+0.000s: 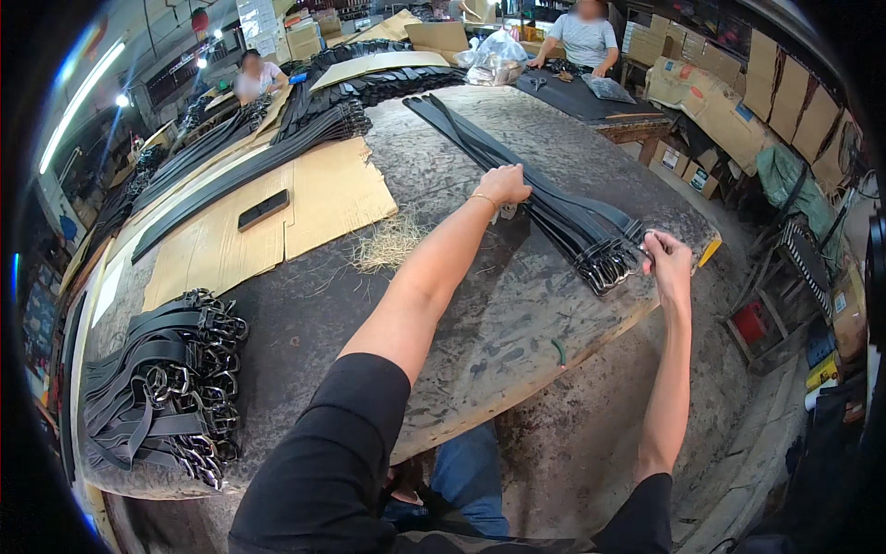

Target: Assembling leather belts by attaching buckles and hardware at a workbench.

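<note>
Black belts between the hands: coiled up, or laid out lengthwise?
Laid out lengthwise: the black belts run past the left hand, their buckles gathered near the right hand.

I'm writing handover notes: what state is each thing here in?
Bundled belts, laid lengthwise
Left hand, curled on bundled belts
Right hand, at belt buckles, grip unclear
Corner belts, heaped, bent
Cardboard, flat, edge torn
Phone, flat on cardboard
Strawlike strands, loosely heaped
Green strip, curved
Plastic bag, filled

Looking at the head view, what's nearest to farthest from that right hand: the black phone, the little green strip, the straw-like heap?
From the right hand:
1. Little green strip, near the front edge of the table
2. Straw-like heap, mid-table
3. Black phone, farther left, on cardboard
</note>
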The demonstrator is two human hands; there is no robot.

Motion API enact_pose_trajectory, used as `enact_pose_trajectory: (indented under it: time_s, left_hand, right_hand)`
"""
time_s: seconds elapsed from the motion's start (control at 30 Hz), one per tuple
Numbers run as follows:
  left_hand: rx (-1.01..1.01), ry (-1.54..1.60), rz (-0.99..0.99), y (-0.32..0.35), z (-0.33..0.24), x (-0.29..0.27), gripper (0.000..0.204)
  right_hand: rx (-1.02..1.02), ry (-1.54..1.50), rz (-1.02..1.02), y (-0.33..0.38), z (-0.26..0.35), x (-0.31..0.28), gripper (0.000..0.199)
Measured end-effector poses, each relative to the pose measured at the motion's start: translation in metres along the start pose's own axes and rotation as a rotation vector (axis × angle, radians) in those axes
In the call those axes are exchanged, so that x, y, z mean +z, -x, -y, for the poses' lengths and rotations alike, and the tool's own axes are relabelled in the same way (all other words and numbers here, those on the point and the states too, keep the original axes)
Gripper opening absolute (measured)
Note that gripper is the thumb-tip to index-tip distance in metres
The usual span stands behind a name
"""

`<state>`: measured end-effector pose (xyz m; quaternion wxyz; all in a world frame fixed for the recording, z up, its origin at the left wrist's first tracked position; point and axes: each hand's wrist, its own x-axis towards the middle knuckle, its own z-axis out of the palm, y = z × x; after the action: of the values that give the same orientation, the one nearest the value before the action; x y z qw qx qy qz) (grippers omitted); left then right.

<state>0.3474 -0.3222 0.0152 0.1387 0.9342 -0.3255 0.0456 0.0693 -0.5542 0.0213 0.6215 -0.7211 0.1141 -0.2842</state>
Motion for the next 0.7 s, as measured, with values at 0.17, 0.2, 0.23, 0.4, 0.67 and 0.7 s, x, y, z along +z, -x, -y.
enact_pose_trajectory:
  time_s: [0.17, 0.2, 0.23, 0.4, 0.67, 0.7]
  left_hand:
    - [0.106, -0.031, -0.134, -0.001, 0.034, 0.02, 0.07]
    - [0.074, -0.115, -0.082, 0.0, 0.044, 0.022, 0.067]
    - [0.099, -0.101, -0.074, 0.002, 0.028, 0.031, 0.067]
    - [0.122, -0.126, -0.121, 0.016, 0.011, 0.039, 0.056]
    - [0.161, -0.151, -0.076, 0.007, 0.023, 0.037, 0.051]
    - [0.073, -0.119, -0.136, 0.01, 0.016, 0.043, 0.052]
  right_hand:
    - [-0.036, 0.345, 0.154, -0.023, 0.0, 0.014, 0.021]
    - [-0.054, 0.336, 0.164, -0.026, -0.001, 0.023, 0.021]
    - [-0.02, 0.37, 0.111, -0.024, -0.011, 0.015, 0.022]
    - [0.05, 0.412, 0.074, -0.019, -0.024, 0.005, 0.024]
    - [-0.131, 0.17, -0.026, -0.012, -0.056, 0.021, 0.023]
    - [-0.154, 0.143, -0.033, -0.009, -0.057, 0.021, 0.025]
